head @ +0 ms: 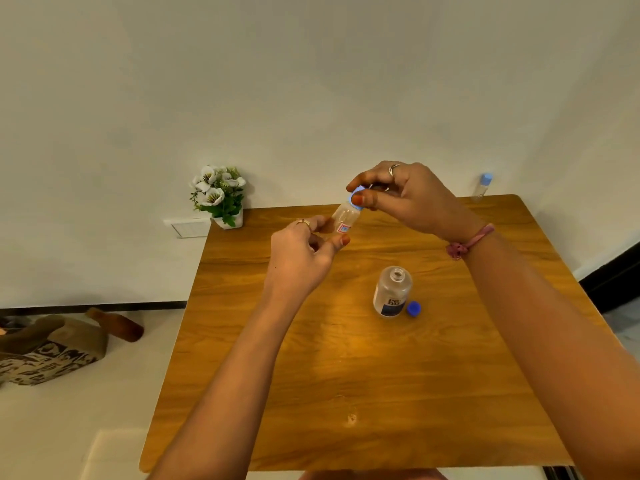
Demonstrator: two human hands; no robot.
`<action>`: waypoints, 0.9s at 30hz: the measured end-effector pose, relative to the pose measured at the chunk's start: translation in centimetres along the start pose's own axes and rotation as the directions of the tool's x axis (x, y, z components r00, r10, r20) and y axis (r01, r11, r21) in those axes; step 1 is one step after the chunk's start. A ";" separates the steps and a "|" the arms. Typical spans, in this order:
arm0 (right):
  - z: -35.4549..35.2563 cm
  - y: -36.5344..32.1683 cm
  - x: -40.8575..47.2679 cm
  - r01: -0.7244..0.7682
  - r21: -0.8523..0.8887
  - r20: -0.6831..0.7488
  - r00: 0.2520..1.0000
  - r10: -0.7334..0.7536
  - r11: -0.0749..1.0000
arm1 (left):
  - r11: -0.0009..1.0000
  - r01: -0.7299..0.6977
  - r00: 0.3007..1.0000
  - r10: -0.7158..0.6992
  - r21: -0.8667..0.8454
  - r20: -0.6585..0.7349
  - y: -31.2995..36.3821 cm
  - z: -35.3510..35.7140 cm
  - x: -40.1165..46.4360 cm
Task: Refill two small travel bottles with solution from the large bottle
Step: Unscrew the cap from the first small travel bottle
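Above the far middle of the bench (311, 393), small travel bottle (343, 220) tilted, pinched low on its body by the left hand (301, 251); light-blue cap (356, 197) gripped between thumb and fingers of the right hand (401, 192). Impossible to tell whether cap going on or coming off. Nearer, upright on the bench: large bottle (392, 292), neck open, its dark-blue cap (414, 309) just beside the base. Second travel bottle (482, 187) capped at the far right corner. Beyond, a flower pot (221, 197) at the far left edge. Risks: tilted bottle spilling once uncapped; slim pinch slipping under twisting; right forearm, passing just above, knocking over the open large bottle.
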State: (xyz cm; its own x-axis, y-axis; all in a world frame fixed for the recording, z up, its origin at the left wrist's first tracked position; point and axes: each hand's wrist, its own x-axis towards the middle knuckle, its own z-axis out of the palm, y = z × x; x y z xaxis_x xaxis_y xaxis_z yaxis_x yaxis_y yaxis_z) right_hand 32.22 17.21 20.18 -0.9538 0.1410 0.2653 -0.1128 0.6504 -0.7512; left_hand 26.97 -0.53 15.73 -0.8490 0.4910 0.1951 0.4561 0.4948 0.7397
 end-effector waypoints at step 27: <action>-5.5 -4.6 2.5 -0.117 -0.130 0.359 0.920 0.157 0.985 | 0.976 -0.054 0.993 0.030 -0.212 -0.117 0.8 -0.2 0.6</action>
State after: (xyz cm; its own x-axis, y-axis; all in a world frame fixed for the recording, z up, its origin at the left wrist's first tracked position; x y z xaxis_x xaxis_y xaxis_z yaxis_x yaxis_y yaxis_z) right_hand 31.87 18.70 27.61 -0.9952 -0.0367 -0.0908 0.0366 0.7212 -0.6917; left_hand 26.78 -0.01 16.57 -0.8603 0.4185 0.2911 0.4348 0.3042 0.8476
